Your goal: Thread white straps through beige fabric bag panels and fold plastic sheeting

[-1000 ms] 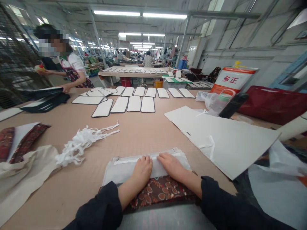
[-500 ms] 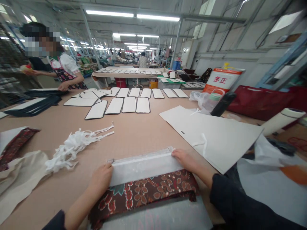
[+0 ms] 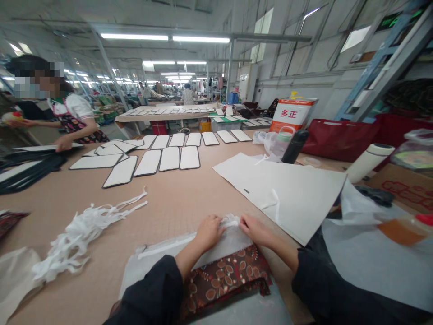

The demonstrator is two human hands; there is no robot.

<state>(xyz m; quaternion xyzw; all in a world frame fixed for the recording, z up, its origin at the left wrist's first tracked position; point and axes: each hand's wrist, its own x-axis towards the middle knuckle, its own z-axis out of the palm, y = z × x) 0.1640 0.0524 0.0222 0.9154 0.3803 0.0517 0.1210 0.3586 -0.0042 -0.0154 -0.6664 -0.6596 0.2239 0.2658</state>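
Observation:
A frosted plastic bag (image 3: 152, 253) lies in front of me, its top edge facing away. Dark brown floral fabric (image 3: 226, 275) lies across it; whether it is inside or on top I cannot tell. My left hand (image 3: 209, 232) is closed on the bag's top edge near the right corner, the plastic bunched beside its fingers. Close by on the right, my right hand (image 3: 254, 229) pinches the same edge at that corner. My left forearm crosses over the bag and hides part of the fabric.
White ties (image 3: 72, 239) lie in a tangled heap on the left. White panels with dark edging (image 3: 147, 162) are spread farther back. At right are a large pale sheet (image 3: 284, 189), a black bottle (image 3: 295, 146) and a white flask (image 3: 370, 162). A co-worker (image 3: 72, 115) stands back left.
My left hand has moved right along the bag's top edge, from its left corner to beside my right hand. The plastic there is now bunched. The view has shifted slightly right.

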